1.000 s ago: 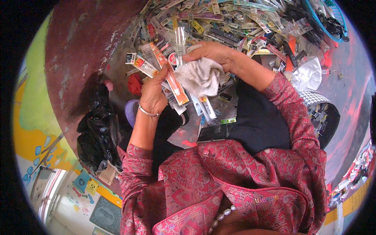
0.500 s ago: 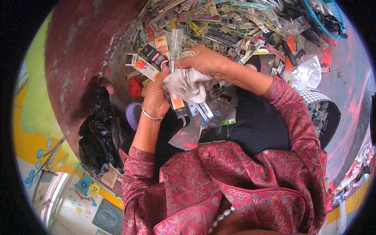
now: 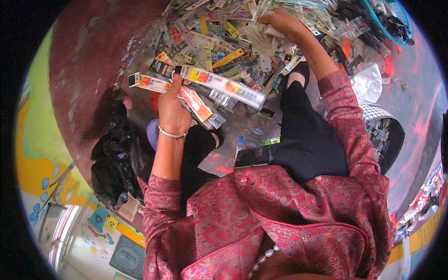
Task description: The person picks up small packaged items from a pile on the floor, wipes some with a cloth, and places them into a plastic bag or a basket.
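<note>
My left hand (image 3: 171,108), with a silver bangle at the wrist, grips a fanned bundle of long clear packets (image 3: 205,86) with yellow, orange and red labels. The bundle sticks out to the left and right of the hand, above my knee. My right hand (image 3: 280,21) is stretched far forward over the big heap of packets (image 3: 219,42) on the floor. Its fingers are closed on a crumpled white cloth (image 3: 263,39) that hangs down from it onto the heap.
A black plastic bag (image 3: 112,158) lies to my left by the dark red wall. A white bag (image 3: 368,84) and a patterned basket (image 3: 380,123) sit at my right. A blue tub (image 3: 392,21) stands at the far right. My black-clad legs fill the middle.
My right hand has moved away from the left hand, forward and up to the heap, carrying the white cloth. The left hand still holds the packet bundle, now uncovered.
</note>
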Demonstrator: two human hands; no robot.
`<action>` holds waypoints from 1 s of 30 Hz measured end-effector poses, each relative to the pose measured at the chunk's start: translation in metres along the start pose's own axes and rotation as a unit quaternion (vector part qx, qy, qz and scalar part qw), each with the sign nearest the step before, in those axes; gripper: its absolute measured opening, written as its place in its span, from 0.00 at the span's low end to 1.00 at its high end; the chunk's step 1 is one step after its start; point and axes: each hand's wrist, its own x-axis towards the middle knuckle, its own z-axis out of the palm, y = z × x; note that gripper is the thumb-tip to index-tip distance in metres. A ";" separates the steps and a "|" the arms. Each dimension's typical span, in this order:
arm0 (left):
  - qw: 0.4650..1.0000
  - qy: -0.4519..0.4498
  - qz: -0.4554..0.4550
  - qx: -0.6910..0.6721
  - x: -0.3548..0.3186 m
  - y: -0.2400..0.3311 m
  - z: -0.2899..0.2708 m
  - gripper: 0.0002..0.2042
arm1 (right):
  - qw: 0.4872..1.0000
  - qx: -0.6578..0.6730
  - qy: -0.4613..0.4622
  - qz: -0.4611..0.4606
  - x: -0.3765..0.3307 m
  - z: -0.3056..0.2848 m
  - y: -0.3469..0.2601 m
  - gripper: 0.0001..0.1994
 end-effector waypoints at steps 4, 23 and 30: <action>1.000 -0.012 -0.014 0.010 -0.001 -0.001 0.003 0.12 | 0.899 -0.074 -0.094 0.420 -0.001 -0.005 0.021 0.25; 0.998 -0.057 0.011 0.033 -0.006 0.001 -0.002 0.12 | 0.777 0.416 -0.444 0.157 -0.023 -0.032 -0.227 0.15; 0.976 -0.205 0.041 -0.067 -0.050 0.043 0.011 0.11 | 0.850 0.334 -0.359 0.194 -0.012 -0.083 -0.296 0.15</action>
